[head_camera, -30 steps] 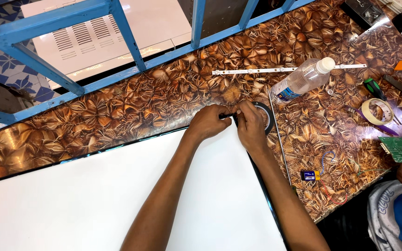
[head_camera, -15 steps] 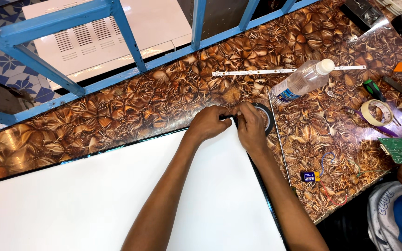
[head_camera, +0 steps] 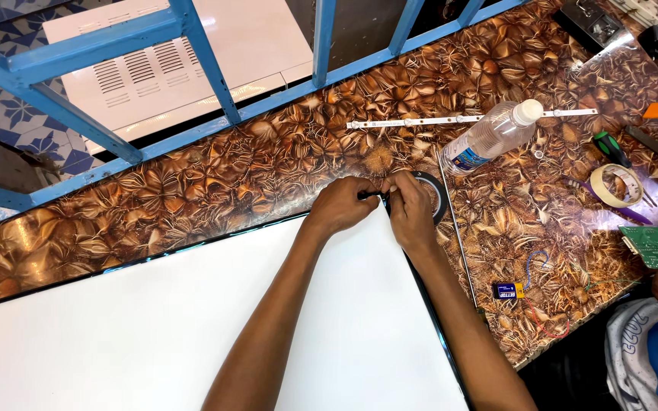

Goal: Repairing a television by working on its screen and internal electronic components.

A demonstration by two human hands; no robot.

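You're pinching black tape [head_camera: 371,195] between both hands, left hand [head_camera: 342,207] and right hand [head_camera: 407,209], at the white panel's [head_camera: 192,320] far corner; the tape roll [head_camera: 429,192] is sitting under your right hand, nearer it.

Clear bottle [head_camera: 493,135] w/ blue label, lying right of white screen panel [head_camera: 192,320]

Long tabletop [head_camera: 192,190] covered in glossy brown-gold leaf-pattern sheet (glare at the far right end). Blue metal frame [head_camera: 207,76] runs along its far edge. Beyond it, blue-and-white patterned floor tiles [head_camera: 9,114] and a white vented cabinet [head_camera: 154,68].
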